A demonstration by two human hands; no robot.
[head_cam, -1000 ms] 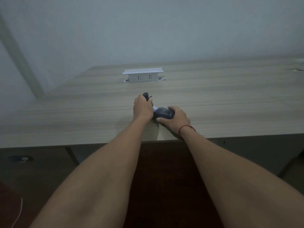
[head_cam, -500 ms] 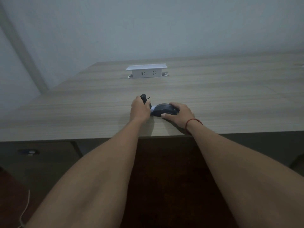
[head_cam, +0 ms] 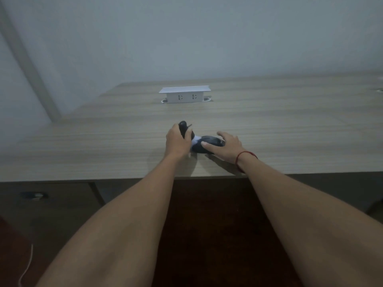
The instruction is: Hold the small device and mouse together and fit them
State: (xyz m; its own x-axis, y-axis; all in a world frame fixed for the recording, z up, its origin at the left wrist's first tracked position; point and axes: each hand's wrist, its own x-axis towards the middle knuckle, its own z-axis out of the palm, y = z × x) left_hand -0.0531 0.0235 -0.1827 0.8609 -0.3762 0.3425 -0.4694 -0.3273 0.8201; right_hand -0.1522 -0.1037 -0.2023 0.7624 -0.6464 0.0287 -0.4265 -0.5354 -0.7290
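**Two hands on dark objects near the surface edge**

The left hand (head_cam: 177, 142) grips a small dark object (head_cam: 183, 127) upright. Just to its right, a dark rounded item (head_cam: 204, 143) lies on the wooden surface (head_cam: 290, 129), long axis running left to right, under the right hand's (head_cam: 224, 147) relaxed, spread fingers.

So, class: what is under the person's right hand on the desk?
Under the right hand lies a dark rounded object on the wooden desk, with something white at its left end. The palm covers its right part, so its full shape stays hidden.
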